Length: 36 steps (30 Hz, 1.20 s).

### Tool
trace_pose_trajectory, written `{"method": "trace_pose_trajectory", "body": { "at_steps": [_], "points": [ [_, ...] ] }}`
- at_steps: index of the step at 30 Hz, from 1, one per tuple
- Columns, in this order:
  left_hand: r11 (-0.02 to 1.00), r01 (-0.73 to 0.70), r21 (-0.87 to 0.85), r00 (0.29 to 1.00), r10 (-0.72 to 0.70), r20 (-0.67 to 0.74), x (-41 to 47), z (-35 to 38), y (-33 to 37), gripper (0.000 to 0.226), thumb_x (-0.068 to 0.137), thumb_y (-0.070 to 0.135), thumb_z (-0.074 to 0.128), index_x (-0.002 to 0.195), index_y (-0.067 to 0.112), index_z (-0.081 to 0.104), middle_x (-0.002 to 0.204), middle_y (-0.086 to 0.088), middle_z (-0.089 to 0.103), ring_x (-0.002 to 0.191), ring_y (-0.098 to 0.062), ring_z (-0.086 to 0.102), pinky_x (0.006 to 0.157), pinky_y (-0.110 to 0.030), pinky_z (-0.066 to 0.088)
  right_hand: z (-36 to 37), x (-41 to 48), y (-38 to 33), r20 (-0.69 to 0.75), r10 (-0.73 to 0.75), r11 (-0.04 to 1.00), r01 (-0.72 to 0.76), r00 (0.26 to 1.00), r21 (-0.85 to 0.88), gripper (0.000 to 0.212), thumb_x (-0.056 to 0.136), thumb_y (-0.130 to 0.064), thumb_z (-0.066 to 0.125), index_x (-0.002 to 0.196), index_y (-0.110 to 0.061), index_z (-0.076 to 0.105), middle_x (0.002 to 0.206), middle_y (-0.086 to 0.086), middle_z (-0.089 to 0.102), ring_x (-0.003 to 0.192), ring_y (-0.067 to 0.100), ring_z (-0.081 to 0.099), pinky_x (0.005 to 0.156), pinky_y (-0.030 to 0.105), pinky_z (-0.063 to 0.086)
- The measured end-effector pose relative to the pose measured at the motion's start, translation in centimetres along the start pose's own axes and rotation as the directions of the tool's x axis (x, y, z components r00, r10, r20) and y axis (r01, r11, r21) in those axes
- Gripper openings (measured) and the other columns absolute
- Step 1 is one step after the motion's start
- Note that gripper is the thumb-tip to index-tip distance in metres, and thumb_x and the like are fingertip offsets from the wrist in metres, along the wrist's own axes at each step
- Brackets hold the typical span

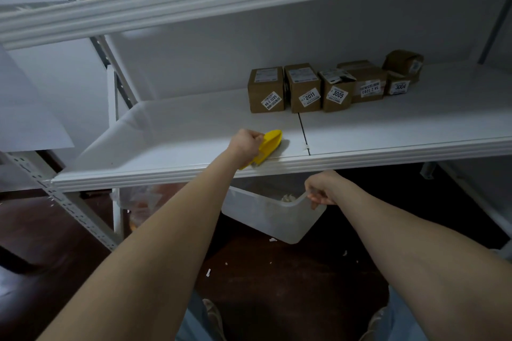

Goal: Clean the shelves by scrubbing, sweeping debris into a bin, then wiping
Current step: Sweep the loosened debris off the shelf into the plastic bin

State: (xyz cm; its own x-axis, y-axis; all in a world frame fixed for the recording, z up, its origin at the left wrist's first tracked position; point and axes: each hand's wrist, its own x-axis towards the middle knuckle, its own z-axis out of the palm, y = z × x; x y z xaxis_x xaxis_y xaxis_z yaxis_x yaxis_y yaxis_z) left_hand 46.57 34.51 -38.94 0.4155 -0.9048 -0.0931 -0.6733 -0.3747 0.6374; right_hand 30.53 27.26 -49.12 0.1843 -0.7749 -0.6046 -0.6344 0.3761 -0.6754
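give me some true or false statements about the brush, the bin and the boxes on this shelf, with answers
1. The left hand grips the yellow brush near the front edge of the shelf. True.
2. The right hand holds the clear bin above the shelf. False: it grips the bin's rim below the shelf's front edge.
3. The cardboard boxes stand on the floor. False: they stand towards the back of the shelf, right of the brush.
4. Some white scraps lie on the floor. True.
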Motion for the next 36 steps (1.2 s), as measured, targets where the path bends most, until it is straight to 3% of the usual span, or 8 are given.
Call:
{"method": "trace_pose_trajectory", "body": {
  "at_steps": [2,6,10,16,20,24,29,36],
  "points": [
    [1.000,0.024,0.019,0.994,-0.026,0.108,-0.3,0.3,0.7,0.038,0.102,0.028,0.036,0.135,0.019,0.051,0.078,-0.006,0.056,0.058,-0.019,0.051,0.049,-0.025,0.043,0.0,0.2,-0.1,0.014,0.012,1.000,-0.012,1.000,-0.011,0.014,0.085,0.001,0.051,0.074,0.009,0.053,0.053,0.029,0.057,0.032,0.009,0.049,0.046,0.014,0.044],
    [0.999,0.029,-0.021,0.986,-0.025,0.163,-0.3,-0.1,1.2,0.038,0.102,0.029,0.036,0.137,0.018,0.048,0.075,-0.004,0.051,0.055,-0.013,0.041,0.048,-0.023,0.037,0.2,0.0,-0.2,0.052,0.035,0.999,-0.035,0.998,-0.002,0.014,0.085,0.001,0.048,0.074,0.009,0.053,0.049,0.028,0.057,0.024,0.007,0.044,0.042,0.013,0.043],
    [0.995,-0.078,-0.057,0.995,0.074,-0.065,0.6,0.4,1.0,0.037,0.102,0.026,0.037,0.131,0.012,0.055,0.117,-0.015,0.063,0.089,-0.026,0.060,0.076,-0.032,0.045,-0.3,-0.3,0.1,0.049,0.005,1.000,-0.006,0.999,0.011,0.012,0.085,0.002,0.048,0.077,0.009,0.053,0.037,0.023,0.052,0.022,0.009,0.046,0.034,0.014,0.042],
    [0.992,-0.117,-0.052,0.990,0.113,-0.080,2.5,2.3,2.8,0.035,0.101,0.024,0.039,0.128,0.013,0.058,0.117,-0.012,0.064,0.104,-0.029,0.061,0.085,-0.034,0.048,-1.3,-0.2,0.6,0.008,-0.006,1.000,0.006,1.000,0.022,0.010,0.084,0.002,0.050,0.086,0.011,0.055,0.062,0.027,0.056,0.024,0.011,0.048,0.031,0.014,0.042],
    [0.993,-0.115,-0.028,0.993,0.115,-0.002,3.3,3.6,3.8,0.035,0.101,0.024,0.039,0.128,0.013,0.058,0.112,-0.014,0.065,0.097,-0.031,0.062,0.075,-0.031,0.048,-2.7,-0.2,1.2,-0.005,-0.004,1.000,0.004,1.000,0.018,0.010,0.085,0.002,0.049,0.078,0.009,0.052,0.064,0.025,0.053,0.022,0.012,0.048,0.029,0.013,0.040],
    [0.993,-0.113,0.037,0.977,0.104,0.189,2.6,3.1,4.8,0.035,0.102,0.025,0.038,0.132,0.016,0.054,0.076,-0.004,0.054,0.057,-0.014,0.047,0.048,-0.021,0.041,-3.8,0.3,1.8,-0.013,0.030,0.999,-0.030,0.999,0.037,0.016,0.088,0.001,0.047,0.074,0.009,0.050,0.038,0.022,0.052,0.020,0.009,0.045,0.028,0.013,0.040],
    [0.992,-0.076,0.101,0.942,0.039,0.333,1.8,1.0,4.3,0.037,0.101,0.031,0.038,0.135,0.023,0.050,0.067,0.002,0.047,0.051,-0.009,0.038,0.043,-0.019,0.033,-4.2,0.1,1.8,-0.002,0.062,0.997,-0.062,0.998,0.054,0.018,0.090,0.001,0.046,0.075,0.009,0.049,0.036,0.027,0.049,0.020,0.007,0.042,0.029,0.014,0.040],
    [0.990,-0.137,0.018,0.989,0.136,0.053,1.7,1.5,3.1,0.035,0.101,0.023,0.038,0.130,0.012,0.056,0.096,-0.009,0.064,0.068,-0.015,0.052,0.064,-0.023,0.046,-4.3,-0.2,1.8,0.010,0.073,0.997,-0.073,0.997,0.017,0.016,0.089,0.000,0.046,0.077,0.009,0.051,0.046,0.027,0.055,0.020,0.008,0.043,0.029,0.013,0.040]
  ]
}}
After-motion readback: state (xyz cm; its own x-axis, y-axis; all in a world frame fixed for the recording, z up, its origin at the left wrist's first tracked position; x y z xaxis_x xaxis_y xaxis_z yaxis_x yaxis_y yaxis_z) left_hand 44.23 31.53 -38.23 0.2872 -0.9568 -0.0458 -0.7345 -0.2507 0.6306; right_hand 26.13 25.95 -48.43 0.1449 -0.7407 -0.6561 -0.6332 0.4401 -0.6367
